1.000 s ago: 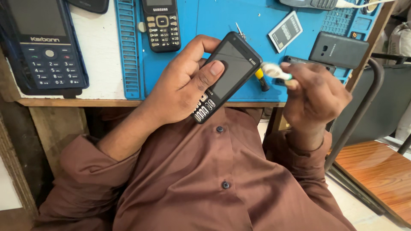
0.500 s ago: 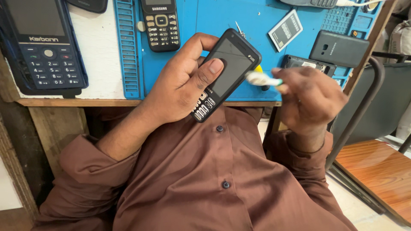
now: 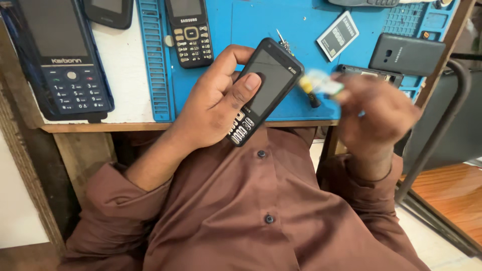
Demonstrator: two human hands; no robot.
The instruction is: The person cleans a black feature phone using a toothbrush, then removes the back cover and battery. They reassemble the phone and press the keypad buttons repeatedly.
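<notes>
Since half a second ago the right hand (image 3: 374,118) has shifted a little and now looks blurred — the small pale thing (image 3: 325,83) it holds is a smear too, so what it is cannot be told. Its fingers are closed around that pale thing, whose tip sits just beside the top corner of the black keypad phone (image 3: 263,90). That phone has stayed in the same spot.

From the head camera: the left hand (image 3: 216,108) holds the black keypad phone over the near edge of the bench (image 3: 125,65). The phone tilts, with its dark screen up toward 1 o'clock and its keys down toward 7 o'clock. The left fingers are clamped around its back and the thumb (image 3: 246,85) presses on the screen.

A blue mat (image 3: 251,25) lies on the bench. At 12 o'clock from the held phone a second small keypad phone (image 3: 189,31) rests on the mat. At 10 o'clock sits a big dark keypad phone (image 3: 65,57). At 1 o'clock lies a flat battery (image 3: 338,36) — and at 2 o'clock a black back cover (image 3: 405,52).

A brown shirt (image 3: 241,211) fills the bottom.
</notes>
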